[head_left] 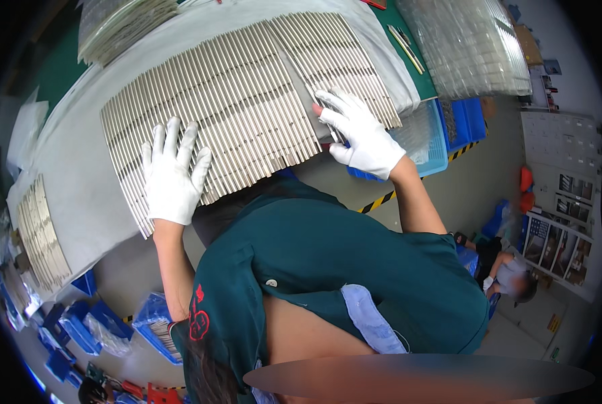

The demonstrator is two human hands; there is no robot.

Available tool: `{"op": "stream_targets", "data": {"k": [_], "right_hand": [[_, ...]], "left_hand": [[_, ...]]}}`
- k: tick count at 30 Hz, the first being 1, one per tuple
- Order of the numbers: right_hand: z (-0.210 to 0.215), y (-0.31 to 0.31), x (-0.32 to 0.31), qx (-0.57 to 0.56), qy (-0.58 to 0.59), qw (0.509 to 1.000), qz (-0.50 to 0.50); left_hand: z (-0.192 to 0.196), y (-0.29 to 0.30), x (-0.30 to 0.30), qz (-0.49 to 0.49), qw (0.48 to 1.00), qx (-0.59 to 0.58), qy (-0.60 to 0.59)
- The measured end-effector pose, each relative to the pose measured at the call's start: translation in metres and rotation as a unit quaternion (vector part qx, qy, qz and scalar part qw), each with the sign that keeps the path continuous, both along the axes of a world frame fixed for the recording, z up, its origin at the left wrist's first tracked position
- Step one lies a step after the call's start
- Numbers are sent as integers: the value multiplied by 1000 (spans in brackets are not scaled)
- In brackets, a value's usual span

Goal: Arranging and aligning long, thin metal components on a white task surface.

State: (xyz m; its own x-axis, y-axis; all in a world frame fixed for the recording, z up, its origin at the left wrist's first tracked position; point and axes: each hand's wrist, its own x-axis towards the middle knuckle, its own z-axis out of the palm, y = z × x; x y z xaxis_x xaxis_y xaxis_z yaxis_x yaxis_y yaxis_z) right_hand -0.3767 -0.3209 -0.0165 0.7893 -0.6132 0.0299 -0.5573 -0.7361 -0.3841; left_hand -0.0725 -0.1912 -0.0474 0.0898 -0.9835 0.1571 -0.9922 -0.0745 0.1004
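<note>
Two gloved hands, left (172, 176) flat, right (360, 135) pinching one rod (318, 104) (two rod sheets (227, 108)).

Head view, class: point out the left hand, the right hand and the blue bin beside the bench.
left hand (172, 176), head view, back of the white glove.
right hand (360, 133), head view, back of the glove.
blue bin (427, 140), head view, its clear-lined inside wall.

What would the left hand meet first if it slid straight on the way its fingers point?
The left hand lies flat on the metal rods, fingers pointing up the picture. Going on, it would likely just cross more rods, then the grey sheet beyond them; depth is unclear.
</note>
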Motion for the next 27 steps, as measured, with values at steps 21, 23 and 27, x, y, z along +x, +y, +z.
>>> {"op": "stream_targets", "data": {"k": [21, 23, 27], "right_hand": [[-2, 11, 25, -1, -12, 998, 56], [0, 13, 27, 17, -38, 998, 48], [-4, 16, 42, -14, 1, 997, 74]], "left_hand": [[4, -2, -2, 0, 1000, 2, 9], [4, -1, -2, 3, 1000, 6, 6], [1, 0, 0, 2, 1000, 2, 0]]}}
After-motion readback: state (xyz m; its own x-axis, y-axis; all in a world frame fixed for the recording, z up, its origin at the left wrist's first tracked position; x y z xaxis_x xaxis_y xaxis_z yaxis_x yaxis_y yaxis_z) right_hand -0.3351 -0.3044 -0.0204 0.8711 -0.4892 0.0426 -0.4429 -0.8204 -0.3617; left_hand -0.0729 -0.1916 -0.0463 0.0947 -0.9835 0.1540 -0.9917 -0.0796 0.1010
